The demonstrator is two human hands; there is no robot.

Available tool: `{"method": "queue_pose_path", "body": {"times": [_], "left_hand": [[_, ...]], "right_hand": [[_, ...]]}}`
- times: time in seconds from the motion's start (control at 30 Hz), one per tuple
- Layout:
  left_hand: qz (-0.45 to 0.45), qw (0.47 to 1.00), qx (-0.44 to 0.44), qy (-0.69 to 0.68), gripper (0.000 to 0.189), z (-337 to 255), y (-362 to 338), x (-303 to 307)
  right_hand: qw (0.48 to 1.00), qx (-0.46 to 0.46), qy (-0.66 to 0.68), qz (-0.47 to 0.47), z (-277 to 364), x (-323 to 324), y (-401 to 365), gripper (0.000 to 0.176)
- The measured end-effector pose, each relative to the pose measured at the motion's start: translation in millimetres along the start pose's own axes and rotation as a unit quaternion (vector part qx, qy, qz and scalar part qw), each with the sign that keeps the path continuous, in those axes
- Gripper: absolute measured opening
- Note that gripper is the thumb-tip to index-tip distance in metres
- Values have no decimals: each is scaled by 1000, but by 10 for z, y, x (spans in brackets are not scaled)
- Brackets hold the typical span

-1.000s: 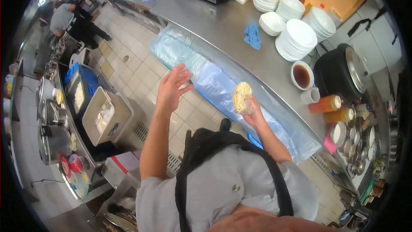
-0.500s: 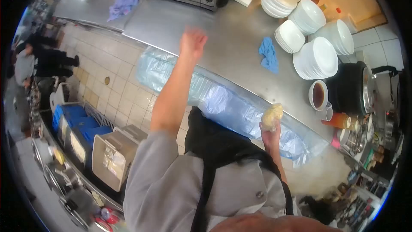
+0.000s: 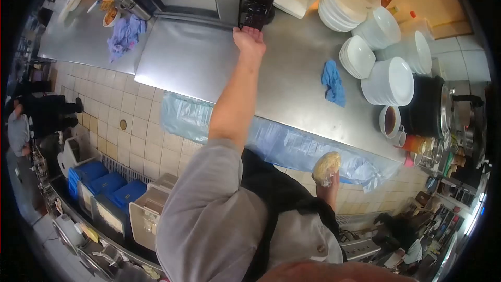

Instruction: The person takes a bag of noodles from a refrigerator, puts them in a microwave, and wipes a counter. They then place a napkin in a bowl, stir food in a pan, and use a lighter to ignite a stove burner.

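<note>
Stainless-steel counter point(image 3: 292, 73) ran across a narrow kitchen, above a floor of pale tiles point(image 3: 141, 107). Closest to the body, the right hand point(image 3: 330, 188) was closed around the lower part of a bagged bundle point(image 3: 327, 164), pale yellow inside clear plastic. The bundle stood up out of the grip, its upper part free of the fingers, held in front of the counter's edge with plastic sheeting point(image 3: 292, 143) behind it. It looked light and soft, probably easily crushed, with film that might slide a little against bare skin; a loose cradle beneath its base seemed a better hold than a hard pinch at the top.

At the end of a stretched arm, the left hand point(image 3: 250, 43) had its fingers at the lower front of a black oven point(image 3: 190, 2), beside the control panel. Whether they pressed, hooked or only met that edge, I could not tell. It was well apart from the bundle.

Farther out, a blue cloth point(image 3: 333, 83) lay crumpled on the steel between the hands and the stacked white plates point(image 3: 389, 81), near a bowl of dark liquid point(image 3: 390, 121).
</note>
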State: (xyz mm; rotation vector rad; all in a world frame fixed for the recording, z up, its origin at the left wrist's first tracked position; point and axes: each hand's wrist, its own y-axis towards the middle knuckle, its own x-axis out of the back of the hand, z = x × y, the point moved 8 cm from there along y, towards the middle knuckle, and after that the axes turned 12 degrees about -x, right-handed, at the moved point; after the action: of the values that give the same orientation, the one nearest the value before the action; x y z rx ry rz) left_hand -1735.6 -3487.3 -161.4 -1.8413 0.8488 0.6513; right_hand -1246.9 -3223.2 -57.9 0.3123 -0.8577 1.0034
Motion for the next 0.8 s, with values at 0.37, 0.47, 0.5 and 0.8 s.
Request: {"method": "queue_pose_path", "body": {"times": [0.37,0.47,0.5,0.8], "left_hand": [[319,508,-645,474,52,-2109,-2131,-777],[302,334,-676,583,54,-2167,-1790,-1200],[291,219,-663,654,55,-2101,-1693,-1242],[346,243,-660,620,45,-2510,-1682,-1076]], "right_hand": [[783,-229,502,287,261,-884,859,65],[800,-202,458,330,874,-1175,1185,66],[826,-158,405,359,1150,-1299,1288,65],[847,-61,323,417,2899,-2412,1860,70]]}}
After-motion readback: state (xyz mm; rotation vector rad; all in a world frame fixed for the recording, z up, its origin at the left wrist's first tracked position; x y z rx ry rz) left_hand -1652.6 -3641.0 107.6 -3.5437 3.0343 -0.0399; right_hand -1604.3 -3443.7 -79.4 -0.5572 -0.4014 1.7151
